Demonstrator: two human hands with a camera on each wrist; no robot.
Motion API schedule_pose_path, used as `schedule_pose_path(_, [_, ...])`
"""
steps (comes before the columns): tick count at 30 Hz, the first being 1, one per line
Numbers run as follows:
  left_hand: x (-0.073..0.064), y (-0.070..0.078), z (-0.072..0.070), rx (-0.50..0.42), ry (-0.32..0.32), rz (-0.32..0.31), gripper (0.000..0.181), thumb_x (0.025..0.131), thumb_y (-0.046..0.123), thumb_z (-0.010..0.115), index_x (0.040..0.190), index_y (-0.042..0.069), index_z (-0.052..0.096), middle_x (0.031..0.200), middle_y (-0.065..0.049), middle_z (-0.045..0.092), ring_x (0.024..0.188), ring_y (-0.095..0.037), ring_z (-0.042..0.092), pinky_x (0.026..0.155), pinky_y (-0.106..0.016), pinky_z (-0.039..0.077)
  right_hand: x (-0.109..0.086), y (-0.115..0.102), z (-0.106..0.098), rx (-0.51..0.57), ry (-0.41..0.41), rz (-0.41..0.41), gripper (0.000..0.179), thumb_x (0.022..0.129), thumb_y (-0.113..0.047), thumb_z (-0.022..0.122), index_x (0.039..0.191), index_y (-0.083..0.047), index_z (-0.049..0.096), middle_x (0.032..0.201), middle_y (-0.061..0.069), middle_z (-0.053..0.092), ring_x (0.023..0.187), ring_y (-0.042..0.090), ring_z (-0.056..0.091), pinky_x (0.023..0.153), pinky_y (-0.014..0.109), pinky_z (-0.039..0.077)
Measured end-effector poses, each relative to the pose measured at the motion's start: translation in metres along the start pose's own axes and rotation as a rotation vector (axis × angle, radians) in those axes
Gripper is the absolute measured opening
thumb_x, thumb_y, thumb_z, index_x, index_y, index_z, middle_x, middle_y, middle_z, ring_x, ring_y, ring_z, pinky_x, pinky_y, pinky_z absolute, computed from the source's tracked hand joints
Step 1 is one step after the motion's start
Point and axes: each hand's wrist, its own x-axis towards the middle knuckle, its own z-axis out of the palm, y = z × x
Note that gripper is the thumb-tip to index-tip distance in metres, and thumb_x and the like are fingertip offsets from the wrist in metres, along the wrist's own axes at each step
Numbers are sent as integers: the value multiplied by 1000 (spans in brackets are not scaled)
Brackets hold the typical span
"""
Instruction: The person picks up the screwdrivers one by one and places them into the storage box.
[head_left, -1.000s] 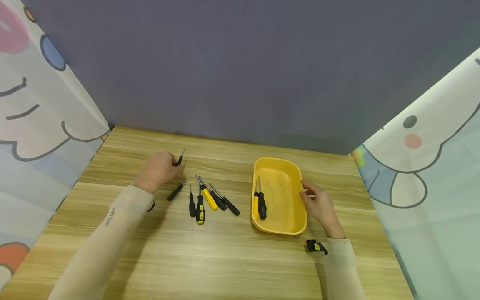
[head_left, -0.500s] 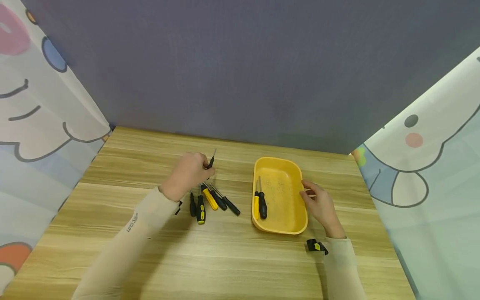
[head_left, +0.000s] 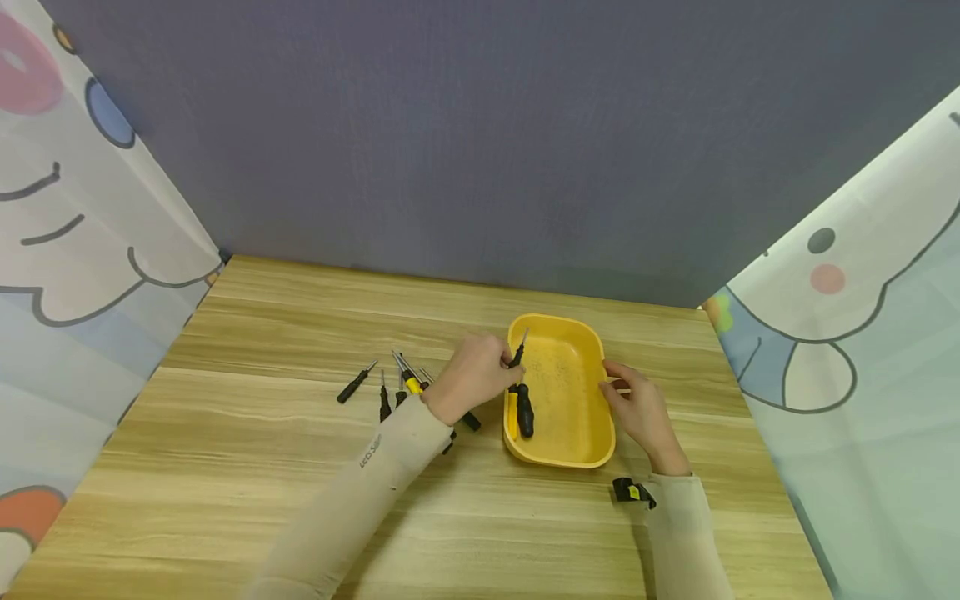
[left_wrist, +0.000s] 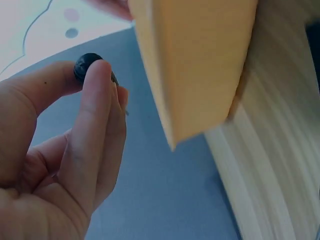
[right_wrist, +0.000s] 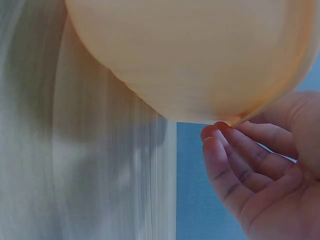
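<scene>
- Hovering at the near-left side of the action, the left hand brings us the key relation: its small black screwdriver sits above the left edge of the yellow tray.
- Long axis now: the shaft points away from the person, slanting a little to the right, with the handle end back in the fingers; that runs roughly along the tray's length.
- And the inside of the tray lies just to the right of those fingers, so the left hand is the one with the screwdriver, while the right hand is over at the opposite rim.
- Look at the left fingers: thumb and fingertips close in a pinch around the handle, no slack showing, and the left wrist view has them apart from the tray's side.
- Over on the right, lightly bent fingers hold the rim; how firmly, I cannot tell.
- Just below the held one, inside the tray, a yellow-handled screwdriver and a black-handled screwdriver lie side by side along the left.
- Out on the table, a lone dark screwdriver rests well apart from the tray, with others partly hidden behind the left arm.
</scene>
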Motion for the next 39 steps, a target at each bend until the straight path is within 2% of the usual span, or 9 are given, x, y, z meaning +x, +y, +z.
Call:
schedule_pose_path(6, [12, 18, 32, -14, -84, -46, 46, 92, 14, 69, 55, 16, 42, 46, 8, 27, 35, -4, 31, 35, -17, 30, 0, -1, 0, 1, 1, 10, 38, 99, -4, 61, 135, 7, 56, 130, 25, 59, 101, 37, 65, 83, 50, 54])
schedule_pose_path(13, [23, 34, 62, 157, -185, -92, 29, 94, 11, 69, 69, 10, 55, 51, 4, 42, 39, -6, 43, 38, -18, 40, 1, -1, 3, 7, 3, 0, 38, 99, -5, 62, 135, 7, 57, 130, 25, 60, 101, 38, 65, 83, 51, 55])
schedule_pose_path(15, [24, 35, 68, 233, -179, -70, 23, 92, 12, 72, 73, 9, 60, 54, 3, 47, 43, -7, 45, 45, -20, 45, 1, -2, 4, 11, 3, -1, 38, 99, -5, 62, 135, 7, 56, 130, 25, 59, 101, 38, 65, 83, 50, 55])
schedule_pose_path(18, [24, 36, 74, 307, -168, -38, 20, 90, 14, 76, 75, 10, 63, 56, 4, 52, 48, -7, 48, 69, -29, 55, 0, -2, 6, 16, 9, 2, 38, 99, -5, 62, 135, 7, 56, 131, 25, 59, 101, 38, 65, 83, 50, 55])
schedule_pose_path(20, [24, 36, 77, 337, -162, -25, 22, 89, 15, 77, 72, 11, 63, 56, 4, 53, 49, -7, 48, 83, -36, 54, 0, -2, 6, 17, 11, 2, 38, 99, -4, 62, 135, 7, 56, 131, 25, 59, 101, 38, 64, 82, 50, 55])
schedule_pose_path(25, [23, 35, 79, 337, -164, -30, 25, 91, 13, 74, 69, 12, 61, 55, 5, 52, 48, -7, 46, 78, -34, 54, 1, -3, 6, 21, 7, -12, 38, 99, -4, 62, 135, 8, 56, 131, 26, 59, 101, 38, 65, 81, 48, 55])
schedule_pose_path(29, [20, 36, 75, 316, -160, -22, 28, 94, 14, 70, 68, 13, 59, 55, 5, 50, 47, -7, 46, 65, -28, 52, 2, -4, 6, 26, 1, -6, 38, 99, -4, 62, 134, 8, 56, 130, 26, 59, 100, 37, 64, 81, 48, 55])
schedule_pose_path(33, [13, 39, 62, 238, -151, 2, 32, 96, 18, 67, 67, 13, 56, 54, 3, 48, 43, -8, 45, 44, -22, 41, 3, -3, 6, 24, 6, 1, 38, 98, -4, 62, 134, 8, 56, 131, 26, 59, 100, 37, 64, 82, 49, 55])
schedule_pose_path(39, [-8, 38, 34, 191, -95, 34, 35, 97, 23, 66, 66, 14, 54, 52, 4, 42, 39, -6, 42, 38, -19, 34, 4, -2, 6, 18, 5, -9, 38, 98, -3, 62, 134, 9, 56, 130, 26, 59, 99, 37, 64, 80, 49, 55])
